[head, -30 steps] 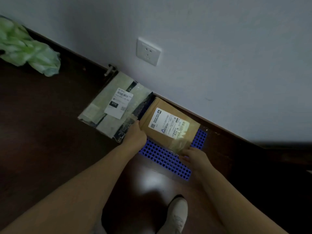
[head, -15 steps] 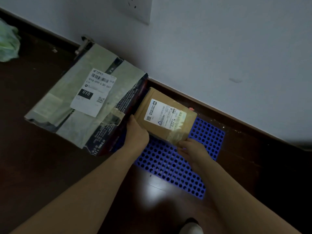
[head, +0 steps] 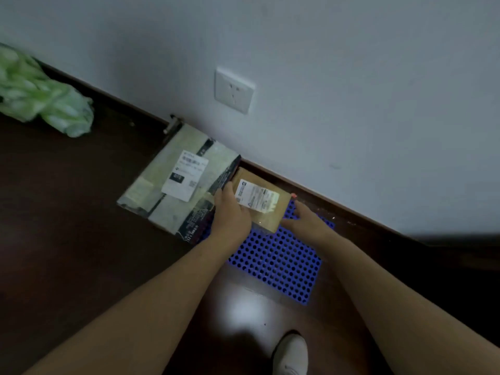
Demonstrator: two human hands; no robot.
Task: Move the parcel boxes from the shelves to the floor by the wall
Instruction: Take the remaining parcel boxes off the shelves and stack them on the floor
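A small brown parcel box (head: 270, 216) with a white label lies on a blue perforated mat (head: 276, 262) on the floor, close to the wall. My left hand (head: 230, 211) lies over its left edge and grips it, next to the big box. My right hand (head: 303, 219) rests against the box's right side with straight fingers. A larger taped parcel box (head: 173, 185) with a white label sits on the floor just left of it, touching it and against the baseboard.
Dark wood floor runs along a white wall with a socket (head: 234, 89). A crumpled green bag (head: 46, 104) lies at the far left. A small metal stop (head: 171, 125) stands by the big box. My white shoe (head: 290, 353) is below the mat.
The view has pulled back and up. My right hand slid from the small box's front corner to its right side, fingers straightened. My left hand moved up over the box's left edge.
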